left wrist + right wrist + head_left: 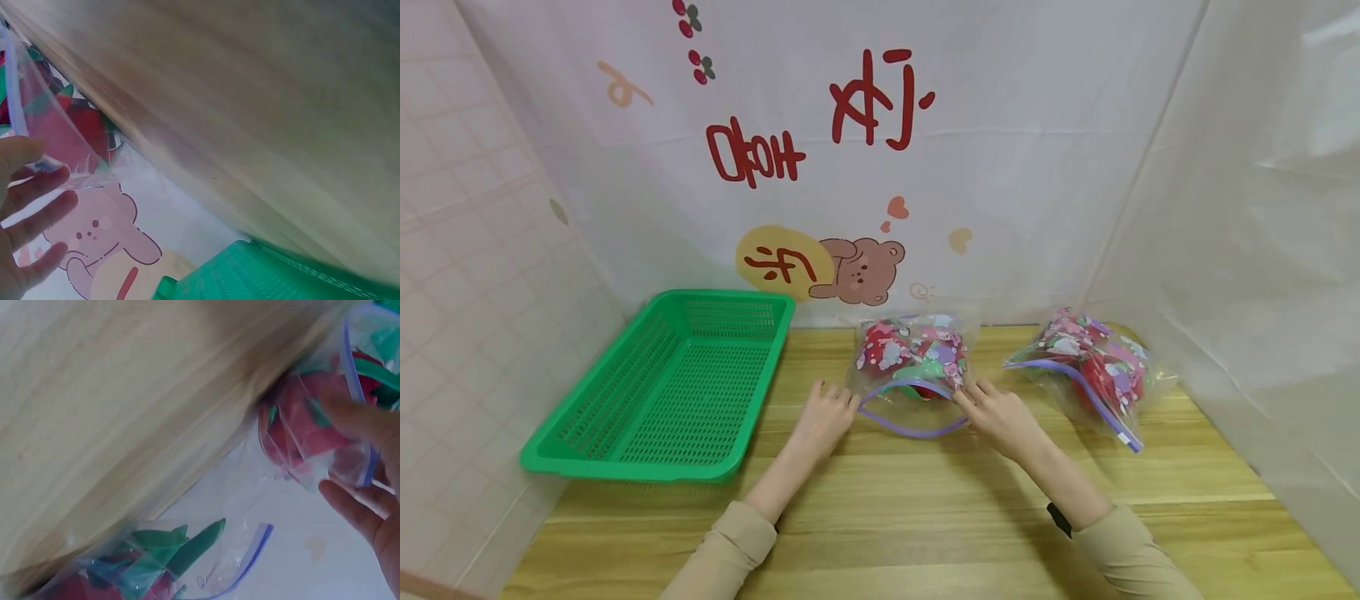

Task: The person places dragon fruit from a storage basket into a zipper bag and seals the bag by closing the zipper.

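Observation:
A clear zip bag (910,350) printed with pink and white cartoon figures lies near the back of the table, its purple zip mouth gaping toward me. Red and green things fill it; their kind is unclear through the print. My left hand (826,417) pinches the left end of the mouth; the left wrist view shows the thumb and index finger (47,181) on the bag's edge, other fingers spread. At the right end, my right hand (1000,417) pinches the rim, with the thumb (347,415) over the plastic in the right wrist view.
To the right lies a second printed zip bag (1093,367), also with red and green contents, its purple zip and white slider facing me. A green perforated basket (760,375) stands at the left. A white printed cloth (1000,167) hangs behind the wooden table (887,517).

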`<state>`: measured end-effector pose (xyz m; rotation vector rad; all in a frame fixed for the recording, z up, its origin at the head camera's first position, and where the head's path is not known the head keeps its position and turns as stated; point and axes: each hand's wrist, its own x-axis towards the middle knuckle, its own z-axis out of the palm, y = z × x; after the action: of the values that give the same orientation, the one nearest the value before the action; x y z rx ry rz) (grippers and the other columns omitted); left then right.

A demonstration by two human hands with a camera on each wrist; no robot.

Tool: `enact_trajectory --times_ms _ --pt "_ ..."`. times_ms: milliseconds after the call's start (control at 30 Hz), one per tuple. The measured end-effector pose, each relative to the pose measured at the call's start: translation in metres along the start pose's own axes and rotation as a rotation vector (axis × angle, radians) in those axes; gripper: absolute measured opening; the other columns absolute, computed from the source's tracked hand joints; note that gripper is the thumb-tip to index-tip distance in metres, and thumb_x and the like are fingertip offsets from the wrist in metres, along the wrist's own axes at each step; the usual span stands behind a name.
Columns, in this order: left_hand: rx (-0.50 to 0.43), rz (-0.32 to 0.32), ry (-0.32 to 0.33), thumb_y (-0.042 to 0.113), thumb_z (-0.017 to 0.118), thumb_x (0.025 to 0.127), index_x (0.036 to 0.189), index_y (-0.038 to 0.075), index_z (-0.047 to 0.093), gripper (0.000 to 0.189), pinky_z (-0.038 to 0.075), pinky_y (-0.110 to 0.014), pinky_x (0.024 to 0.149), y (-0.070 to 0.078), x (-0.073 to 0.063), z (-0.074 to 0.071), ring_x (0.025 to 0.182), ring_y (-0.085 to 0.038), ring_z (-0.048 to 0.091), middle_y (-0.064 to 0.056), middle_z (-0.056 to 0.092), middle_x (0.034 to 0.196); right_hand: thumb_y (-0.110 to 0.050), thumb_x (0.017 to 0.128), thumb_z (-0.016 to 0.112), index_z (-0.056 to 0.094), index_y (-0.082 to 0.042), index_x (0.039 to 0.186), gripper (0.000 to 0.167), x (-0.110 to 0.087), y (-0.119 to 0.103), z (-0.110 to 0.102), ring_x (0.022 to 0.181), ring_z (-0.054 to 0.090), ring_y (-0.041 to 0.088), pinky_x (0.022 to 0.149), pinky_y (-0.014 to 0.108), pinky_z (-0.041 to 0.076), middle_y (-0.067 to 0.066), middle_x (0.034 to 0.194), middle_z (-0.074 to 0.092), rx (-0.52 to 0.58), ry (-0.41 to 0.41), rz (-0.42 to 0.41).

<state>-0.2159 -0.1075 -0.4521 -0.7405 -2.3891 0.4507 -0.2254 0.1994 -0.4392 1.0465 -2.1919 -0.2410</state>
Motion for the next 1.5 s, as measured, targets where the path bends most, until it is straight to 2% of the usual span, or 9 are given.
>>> enact_trajectory --times_ms 133,233,300,367,500,967,1133,1400,1500 --pt "-0.017 -0.063 0.033 0.012 0.065 0.081 0.098 0.013 0.061 0.017 0.047 -0.043 0.089 -0.002 -0.001 0.001 0.088 -0.02 0.063 -0.001 0.07 0.09 -0.001 0.09 0.049 0.048 -0.003 0.092 0.003 0.003 -0.002 0.0 0.07 0.055 0.02 0.037 0.021 0.03 0.017 0.105 0.061 -0.059 0.018 -0.005" --pt "-0.018 -0.101 0.069 0.013 0.062 0.081 0.097 0.014 0.06 0.016 0.047 -0.043 0.088 -0.003 -0.003 0.004 0.086 -0.02 0.063 -0.001 0.069 0.088 -0.005 0.097 0.031 0.048 -0.004 0.087 0.02 0.004 -0.002 0.0 0.065 0.051 0.019 0.038 0.021 0.028 0.013 0.093 0.06 -0.065 0.019 0.009" --pt "-0.015 -0.106 0.076 0.013 0.063 0.081 0.096 0.014 0.059 0.016 0.046 -0.042 0.087 -0.004 -0.004 0.004 0.086 -0.021 0.063 -0.001 0.069 0.087 -0.005 0.097 0.041 0.049 -0.005 0.086 0.014 0.003 -0.001 0.001 0.063 0.049 0.018 0.038 0.022 0.03 0.009 0.085 0.058 -0.063 -0.002 0.022" --pt "-0.014 -0.099 0.075 0.011 0.065 0.079 0.096 0.014 0.059 0.018 0.047 -0.042 0.088 -0.005 -0.005 0.004 0.086 -0.021 0.063 -0.001 0.069 0.087 -0.007 0.088 0.058 0.052 -0.006 0.086 0.006 0.002 0.001 0.001 0.062 0.05 0.019 0.037 0.023 0.034 0.007 0.08 0.058 -0.06 -0.03 0.04" --pt "-0.023 -0.087 0.073 0.01 0.067 0.078 0.094 0.014 0.059 0.019 0.048 -0.043 0.088 -0.006 -0.007 0.003 0.085 -0.021 0.064 -0.002 0.07 0.088 -0.009 0.072 0.077 0.061 -0.009 0.089 0.024 0.001 0.003 0.001 0.062 0.053 0.02 0.038 0.026 0.039 0.005 0.077 0.062 -0.064 -0.068 0.078" --pt "-0.022 -0.102 0.147 0.007 0.063 0.081 0.086 0.011 0.056 0.009 0.049 -0.041 0.084 -0.01 -0.008 0.009 0.077 -0.02 0.064 -0.002 0.07 0.077 -0.004 0.076 0.073 0.063 -0.005 0.082 0.012 0.004 -0.002 -0.003 0.058 0.052 0.018 0.039 0.022 0.037 0.006 0.072 0.064 -0.059 -0.147 0.171" --pt "0.006 -0.09 0.188 0.004 0.065 0.08 0.079 0.009 0.057 0.01 0.049 -0.04 0.083 -0.01 -0.006 0.011 0.073 -0.019 0.063 -0.002 0.068 0.073 0.0 0.077 0.072 0.063 -0.004 0.076 0.009 0.0 0.004 -0.001 0.055 0.053 0.019 0.036 0.024 0.035 0.007 0.069 0.063 -0.035 -0.103 0.23" --pt "0.0 -0.071 0.216 0.004 0.045 0.087 0.076 0.008 0.056 0.016 0.05 -0.04 0.082 -0.01 -0.005 0.007 0.071 -0.018 0.063 -0.004 0.067 0.071 0.003 0.075 0.07 0.061 -0.003 0.071 0.012 -0.004 0.012 0.005 0.059 0.058 0.023 0.035 0.029 0.039 0.008 0.068 0.062 -0.007 -0.055 0.274" --pt "-0.017 -0.067 0.223 0.004 0.045 0.087 0.079 0.007 0.057 0.015 0.051 -0.04 0.083 -0.01 -0.006 0.007 0.073 -0.019 0.065 -0.005 0.069 0.073 0.004 0.076 0.069 0.061 -0.002 0.071 0.012 -0.005 0.014 0.005 0.059 0.058 0.023 0.035 0.028 0.038 0.008 0.067 0.061 -0.002 -0.057 0.278"
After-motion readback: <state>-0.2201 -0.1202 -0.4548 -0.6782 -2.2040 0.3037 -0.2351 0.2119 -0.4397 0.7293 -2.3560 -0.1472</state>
